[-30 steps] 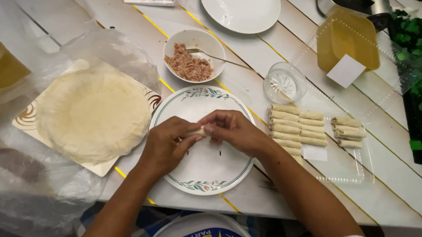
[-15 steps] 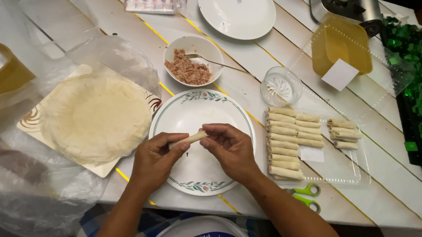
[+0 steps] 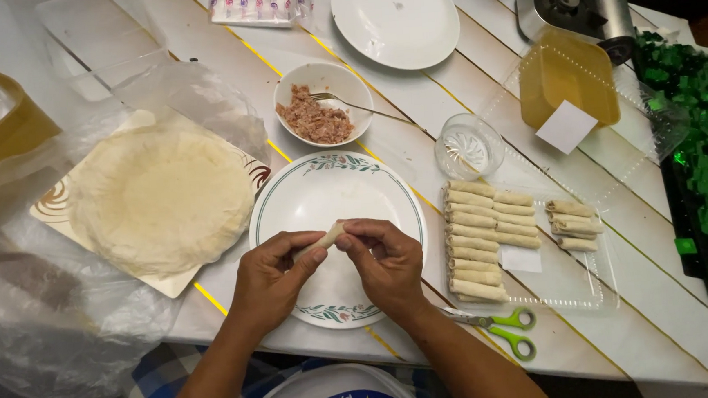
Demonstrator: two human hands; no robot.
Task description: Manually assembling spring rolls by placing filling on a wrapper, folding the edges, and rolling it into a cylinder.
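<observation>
Overhead, both hands meet above the floral-rimmed plate [image 3: 289,207]. Left hand [image 3: 273,278] and right hand [image 3: 386,262] each pinch one end of a thin roll [image 3: 324,240], fingers closed on it. Stacked round wrappers [image 3: 161,198] lie to the left. A bowl of filling [image 3: 323,102] sits beyond the plate. Finished rolls [image 3: 475,241] fill a clear tray on the right, with green scissors [image 3: 501,329] beside it.
</observation>
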